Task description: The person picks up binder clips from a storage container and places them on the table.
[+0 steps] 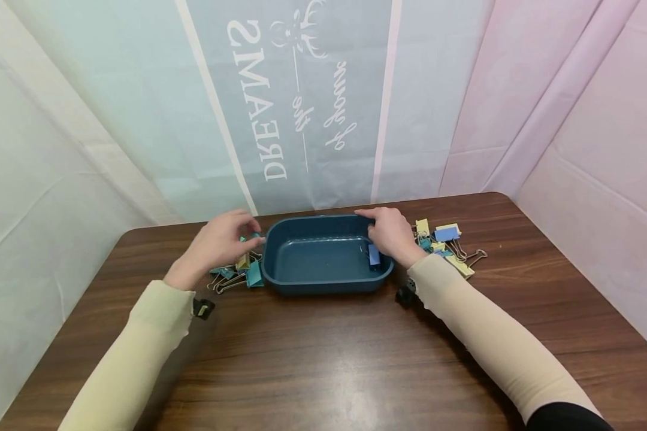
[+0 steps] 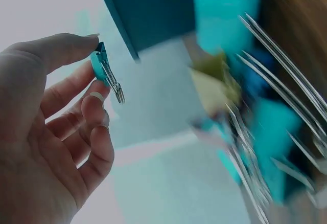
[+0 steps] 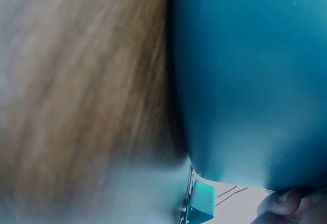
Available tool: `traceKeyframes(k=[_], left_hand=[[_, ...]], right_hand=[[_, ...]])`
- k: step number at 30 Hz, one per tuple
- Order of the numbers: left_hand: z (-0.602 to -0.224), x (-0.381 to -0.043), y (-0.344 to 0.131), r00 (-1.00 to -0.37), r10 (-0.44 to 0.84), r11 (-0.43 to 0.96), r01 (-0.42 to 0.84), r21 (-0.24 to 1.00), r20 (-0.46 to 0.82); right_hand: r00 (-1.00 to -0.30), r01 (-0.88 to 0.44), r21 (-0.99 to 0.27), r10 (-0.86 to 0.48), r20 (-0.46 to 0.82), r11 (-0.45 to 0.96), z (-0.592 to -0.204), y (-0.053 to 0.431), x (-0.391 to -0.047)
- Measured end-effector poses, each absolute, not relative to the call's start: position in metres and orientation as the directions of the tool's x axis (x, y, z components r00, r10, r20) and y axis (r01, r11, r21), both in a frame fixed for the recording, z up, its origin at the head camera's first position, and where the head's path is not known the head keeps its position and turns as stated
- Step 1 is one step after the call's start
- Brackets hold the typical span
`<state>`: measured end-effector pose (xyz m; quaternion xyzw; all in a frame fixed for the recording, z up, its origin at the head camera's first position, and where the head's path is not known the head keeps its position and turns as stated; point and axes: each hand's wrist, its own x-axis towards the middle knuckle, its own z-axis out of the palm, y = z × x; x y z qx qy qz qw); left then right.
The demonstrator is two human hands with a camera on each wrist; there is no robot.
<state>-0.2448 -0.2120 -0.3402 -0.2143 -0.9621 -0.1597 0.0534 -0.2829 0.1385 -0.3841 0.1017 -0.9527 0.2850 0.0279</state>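
Observation:
My left hand (image 1: 223, 240) pinches a small teal binder clip (image 2: 98, 65) between thumb and fingertip, with its wire handles pointing away. It is beside the left end of a dark blue plastic bin (image 1: 327, 286). Below that hand lies a pile of teal and yellow binder clips (image 1: 254, 274). My right hand (image 1: 392, 234) grips the bin's right rim, fingers (image 3: 278, 203) at the outer side and index stretched toward the far edge. Inside the bin, under this hand, a blue binder clip (image 1: 374, 255) shows against the right wall.
Another pile of yellow, blue and teal binder clips (image 1: 446, 234) lies right of the bin, partly behind my right hand. The brown wooden table (image 1: 302, 359) ends at a printed cloth backdrop (image 1: 323, 120) just behind the bin. Cloth also hangs at both sides.

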Motion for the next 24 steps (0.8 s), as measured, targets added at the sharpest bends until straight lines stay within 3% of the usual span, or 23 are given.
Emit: traceKeyframes(k=[9, 24], left_hand=[[-0.357, -0.239, -0.254, -0.931, 0.349, 0.885, 0.365, 0.288, 0.107], [-0.356, -0.238, -0.268, -0.934, 0.355, 0.862, 0.344, 0.372, 0.041]], right_hand=[[-0.977, -0.211, -0.537, -0.178, 0.114, 0.817, -0.385, 0.138, -0.284], [-0.974, -0.228, -0.544, -0.191, 0.123, 0.807, -0.385, 0.138, -0.284]])
